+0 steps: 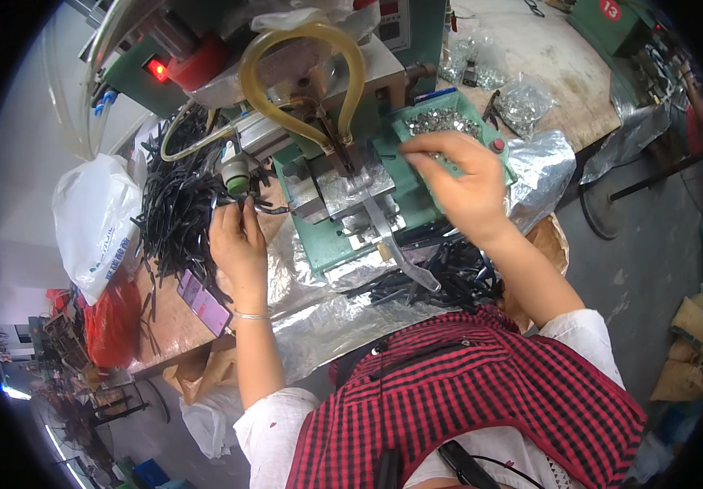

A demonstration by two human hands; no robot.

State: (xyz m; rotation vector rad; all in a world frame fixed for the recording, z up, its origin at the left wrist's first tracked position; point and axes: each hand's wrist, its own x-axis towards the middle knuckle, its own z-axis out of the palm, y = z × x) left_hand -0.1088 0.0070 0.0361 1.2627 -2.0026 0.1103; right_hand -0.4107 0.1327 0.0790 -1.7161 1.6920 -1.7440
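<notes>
My left hand is closed at the edge of a heap of black strips. One dark strip runs out from its fingertips toward the machine's metal block. My right hand hovers over the machine's green base, thumb and forefinger pinched together; whatever they hold is too small to make out. Just beyond it lies a green tray with many small shiny metal pieces. Between my hands stands the press head above a steel block, and a flat metal lever slopes toward me.
A looped yellowish hose arches over the press. More black strips lie on foil at the near side. A pink-purple card rests at the left, by a white plastic bag and a red bag. Clear bags of small parts sit at the far right.
</notes>
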